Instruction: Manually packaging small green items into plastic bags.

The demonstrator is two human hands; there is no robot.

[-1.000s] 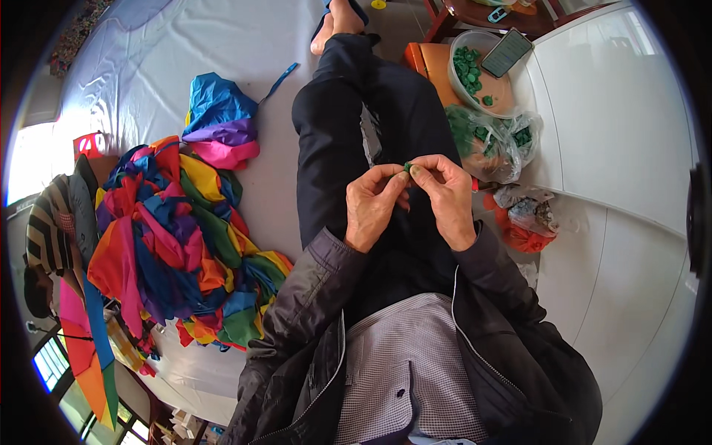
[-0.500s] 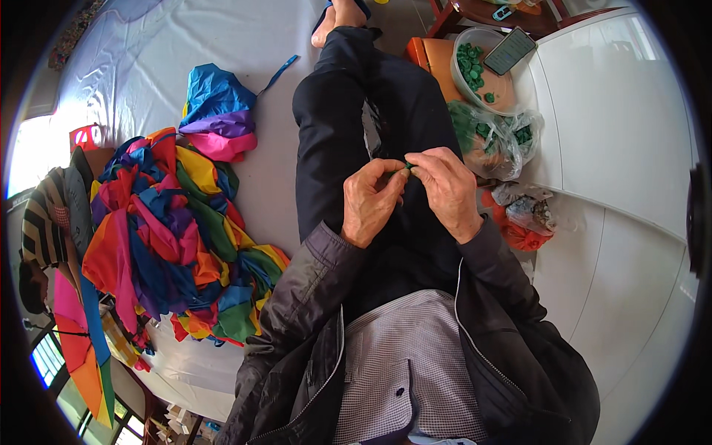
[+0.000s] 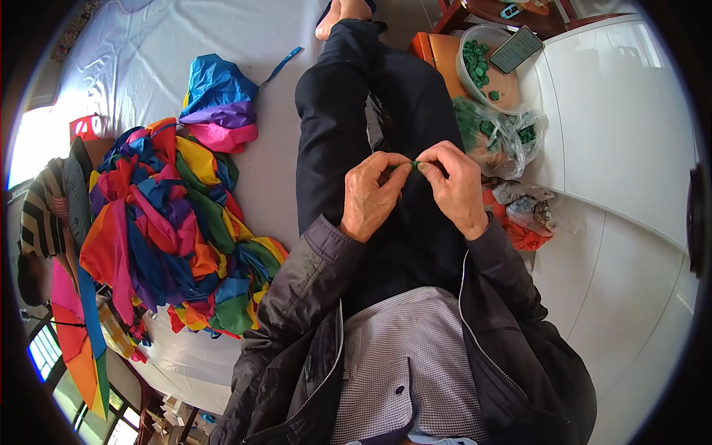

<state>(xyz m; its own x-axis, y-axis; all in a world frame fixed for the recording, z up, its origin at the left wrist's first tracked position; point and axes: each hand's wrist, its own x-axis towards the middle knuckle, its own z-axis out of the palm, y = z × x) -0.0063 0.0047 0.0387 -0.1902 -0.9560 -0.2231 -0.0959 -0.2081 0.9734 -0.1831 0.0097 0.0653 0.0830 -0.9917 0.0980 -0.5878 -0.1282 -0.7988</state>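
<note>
Above my lap, my left hand (image 3: pixel 373 191) and my right hand (image 3: pixel 454 189) meet fingertip to fingertip. Between them is a small green piece (image 3: pixel 414 164), pinched from both sides; most of it is covered by the fingers, so its exact kind does not show. Similar small green pieces (image 3: pixel 475 65) lie in a round translucent tub (image 3: pixel 461 70) to the far right. Clear plastic bags (image 3: pixel 512 148) beside my right thigh contain more green pieces.
A phone (image 3: pixel 517 50) rests on the tub's rim. Heaped rainbow-coloured fabric (image 3: pixel 174 237) lies on the left, with a folded blue, purple and pink cloth (image 3: pixel 220 104) beyond it. White cabinet panels (image 3: pixel 615 96) stand on the right, near a red bag (image 3: pixel 525 233).
My right hand has turned, its thumb now showing below the index finger. The green piece is still pinched between both hands. The whole view has shifted slightly.
</note>
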